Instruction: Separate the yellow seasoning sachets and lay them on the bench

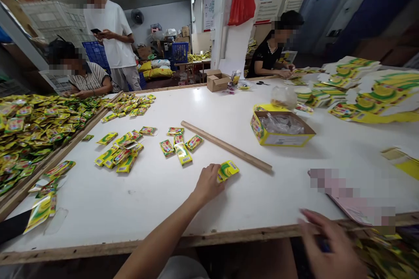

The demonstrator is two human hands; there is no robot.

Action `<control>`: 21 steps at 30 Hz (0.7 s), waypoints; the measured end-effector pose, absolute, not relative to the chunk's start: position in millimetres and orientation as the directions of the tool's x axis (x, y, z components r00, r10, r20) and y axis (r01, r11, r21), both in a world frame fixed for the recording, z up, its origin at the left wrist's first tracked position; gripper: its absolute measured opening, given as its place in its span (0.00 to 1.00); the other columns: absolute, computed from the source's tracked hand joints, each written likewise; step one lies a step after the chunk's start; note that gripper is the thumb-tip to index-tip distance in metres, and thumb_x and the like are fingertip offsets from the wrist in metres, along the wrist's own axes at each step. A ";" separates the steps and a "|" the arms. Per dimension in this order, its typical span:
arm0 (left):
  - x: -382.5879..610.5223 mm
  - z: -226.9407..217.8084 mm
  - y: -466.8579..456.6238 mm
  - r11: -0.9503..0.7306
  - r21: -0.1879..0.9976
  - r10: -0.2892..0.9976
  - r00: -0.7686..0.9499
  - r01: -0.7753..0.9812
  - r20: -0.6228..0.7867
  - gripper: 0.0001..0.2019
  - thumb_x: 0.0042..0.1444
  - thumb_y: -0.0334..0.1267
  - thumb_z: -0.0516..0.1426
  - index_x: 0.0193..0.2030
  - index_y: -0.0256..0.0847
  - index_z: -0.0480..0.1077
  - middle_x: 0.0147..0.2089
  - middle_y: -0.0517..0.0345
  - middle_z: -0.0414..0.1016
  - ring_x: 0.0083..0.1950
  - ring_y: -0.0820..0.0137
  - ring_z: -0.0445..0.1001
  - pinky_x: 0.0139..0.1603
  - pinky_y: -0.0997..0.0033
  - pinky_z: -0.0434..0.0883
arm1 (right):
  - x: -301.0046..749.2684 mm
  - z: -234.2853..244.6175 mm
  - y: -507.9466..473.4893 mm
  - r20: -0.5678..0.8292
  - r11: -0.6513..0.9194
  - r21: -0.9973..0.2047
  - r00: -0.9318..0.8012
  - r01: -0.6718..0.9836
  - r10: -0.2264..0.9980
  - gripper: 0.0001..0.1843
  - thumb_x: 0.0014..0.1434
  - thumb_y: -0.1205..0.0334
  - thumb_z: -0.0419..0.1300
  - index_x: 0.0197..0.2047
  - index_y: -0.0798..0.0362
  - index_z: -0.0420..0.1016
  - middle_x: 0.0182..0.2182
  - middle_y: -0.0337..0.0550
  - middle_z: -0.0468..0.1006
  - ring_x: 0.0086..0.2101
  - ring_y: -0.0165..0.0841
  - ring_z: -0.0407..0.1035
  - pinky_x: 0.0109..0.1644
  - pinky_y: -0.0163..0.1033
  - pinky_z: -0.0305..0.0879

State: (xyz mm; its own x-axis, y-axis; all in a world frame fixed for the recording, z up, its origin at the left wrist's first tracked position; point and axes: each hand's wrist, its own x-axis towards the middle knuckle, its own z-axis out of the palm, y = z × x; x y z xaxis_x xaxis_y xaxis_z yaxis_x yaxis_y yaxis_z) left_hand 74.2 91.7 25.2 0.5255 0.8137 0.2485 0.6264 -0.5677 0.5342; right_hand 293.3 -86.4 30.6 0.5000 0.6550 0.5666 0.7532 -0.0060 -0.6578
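Note:
My left hand (207,183) reaches out over the white table (157,192) and its fingers are closed on a small stack of yellow-green sachets (228,170) lying on the tabletop. My right hand (327,246) hovers low at the table's near edge, blurred, fingers loosely spread over a pile of yellow packets at the bottom right. A few more sachets (179,144) lie just beyond my left hand, and a bigger cluster of sachets (119,152) lies to the left.
A wooden stick (225,146) lies diagonally past the sachets. An open yellow carton (279,128) holds plastic bags. A huge heap of sachets (29,130) fills the left. Flat printed cartons (369,91) stack at right. Three other people are at the far side.

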 end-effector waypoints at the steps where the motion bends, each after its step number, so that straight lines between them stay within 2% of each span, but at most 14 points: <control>1: 68.8 32.0 83.7 -0.576 0.524 0.810 0.527 0.627 0.259 0.21 0.52 0.35 0.58 0.54 0.40 0.63 0.49 0.46 0.72 0.49 0.55 0.71 0.49 0.55 0.67 | 274.4 28.9 -76.7 0.568 0.070 -0.653 0.427 0.754 0.704 0.17 0.61 0.47 0.54 0.45 0.50 0.72 0.44 0.48 0.73 0.44 0.45 0.68 0.51 0.49 0.64; 4: 47.3 55.3 56.7 -0.608 0.504 0.789 0.539 0.614 0.294 0.18 0.52 0.40 0.58 0.51 0.41 0.64 0.42 0.50 0.74 0.44 0.57 0.72 0.47 0.57 0.66 | 221.0 27.3 -47.7 0.530 0.270 -0.666 0.186 0.695 0.828 0.16 0.63 0.53 0.53 0.53 0.47 0.69 0.53 0.46 0.69 0.52 0.43 0.64 0.56 0.49 0.61; 6: 34.5 64.8 41.9 -0.579 0.558 0.805 0.524 0.594 0.277 0.14 0.54 0.40 0.57 0.48 0.43 0.65 0.35 0.55 0.73 0.39 0.61 0.72 0.44 0.59 0.67 | 195.1 26.0 -32.4 0.460 0.327 -0.727 0.075 0.603 0.885 0.17 0.64 0.55 0.52 0.55 0.46 0.67 0.52 0.45 0.71 0.51 0.42 0.65 0.55 0.48 0.64; 8: 25.3 63.1 31.7 -0.488 0.676 0.856 0.455 0.552 0.246 0.12 0.55 0.39 0.56 0.47 0.43 0.65 0.33 0.59 0.71 0.36 0.65 0.70 0.41 0.63 0.68 | 178.6 22.0 -21.0 0.339 0.286 -0.831 0.027 0.477 0.940 0.15 0.65 0.55 0.51 0.53 0.47 0.67 0.45 0.44 0.75 0.44 0.40 0.70 0.47 0.44 0.69; 10: 19.3 50.9 25.3 -0.375 0.815 0.904 0.367 0.441 0.218 0.13 0.56 0.39 0.56 0.48 0.44 0.62 0.36 0.58 0.71 0.37 0.67 0.70 0.40 0.65 0.68 | 169.7 14.6 -13.0 0.219 0.203 -0.924 0.014 0.323 0.976 0.14 0.65 0.53 0.51 0.51 0.48 0.65 0.40 0.43 0.76 0.37 0.38 0.72 0.41 0.40 0.70; 12: 15.6 34.0 20.5 -0.270 0.925 0.933 0.310 0.268 0.182 0.16 0.57 0.39 0.57 0.50 0.44 0.58 0.40 0.57 0.71 0.39 0.68 0.72 0.40 0.67 0.69 | 165.9 5.3 -7.9 0.150 0.145 -0.978 0.018 0.149 0.989 0.18 0.64 0.51 0.54 0.53 0.49 0.60 0.40 0.45 0.76 0.38 0.38 0.72 0.42 0.40 0.71; 15: 11.9 15.6 13.9 -0.140 0.988 0.953 0.280 0.064 0.117 0.16 0.59 0.38 0.56 0.51 0.45 0.55 0.37 0.60 0.71 0.36 0.70 0.73 0.37 0.70 0.70 | 167.5 -6.9 -6.2 0.116 0.119 -0.992 0.085 -0.035 0.990 0.24 0.59 0.49 0.60 0.52 0.48 0.55 0.43 0.48 0.75 0.40 0.39 0.73 0.44 0.42 0.71; 17: 9.2 12.1 10.6 -0.108 0.994 0.958 0.270 0.021 0.099 0.16 0.59 0.38 0.57 0.51 0.45 0.57 0.37 0.60 0.72 0.36 0.70 0.73 0.37 0.71 0.70 | 171.5 -10.4 -8.1 0.119 0.126 -0.990 0.114 -0.057 0.986 0.22 0.58 0.48 0.62 0.48 0.49 0.58 0.42 0.49 0.75 0.40 0.39 0.73 0.44 0.42 0.71; 21: 3.1 16.0 10.1 -0.106 0.992 0.951 0.299 0.073 0.080 0.10 0.60 0.39 0.56 0.47 0.42 0.66 0.37 0.57 0.74 0.36 0.69 0.73 0.36 0.72 0.70 | 177.6 -5.1 -10.1 0.152 0.151 -0.986 0.019 0.075 0.988 0.15 0.62 0.47 0.57 0.43 0.51 0.69 0.39 0.46 0.75 0.42 0.39 0.71 0.46 0.40 0.68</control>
State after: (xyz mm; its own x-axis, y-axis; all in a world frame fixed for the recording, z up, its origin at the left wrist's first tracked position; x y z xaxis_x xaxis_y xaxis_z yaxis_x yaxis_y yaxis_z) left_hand 3.1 10.1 16.0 0.2985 0.9511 0.0798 0.0731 -0.1061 0.9917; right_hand 177.6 -10.1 -5.1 0.0189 0.9882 0.1523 0.0745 0.1505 -0.9858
